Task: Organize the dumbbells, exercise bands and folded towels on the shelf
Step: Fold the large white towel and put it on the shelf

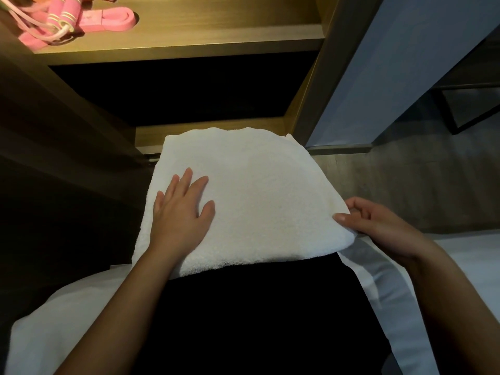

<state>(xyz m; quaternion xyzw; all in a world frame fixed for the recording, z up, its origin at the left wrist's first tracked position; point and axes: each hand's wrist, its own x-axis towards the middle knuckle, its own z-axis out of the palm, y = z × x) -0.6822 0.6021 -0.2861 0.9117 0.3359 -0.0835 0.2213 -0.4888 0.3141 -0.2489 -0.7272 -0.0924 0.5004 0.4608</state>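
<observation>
A folded white terry towel point(243, 196) lies on a dark-clothed lap before the lit wooden shelf point(216, 31). The left hand point(181, 212) presses it flat, fingers spread, while the right hand point(378, 223) pinches its corner. Flat pink exercise bands point(116, 21) rest on the shelf.

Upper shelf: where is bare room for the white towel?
Bare wood on the upper shelf runs from the pink bands to the right side panel. The left end is crowded by bands and skipping-rope handles. The compartment below is too dark to judge.
</observation>
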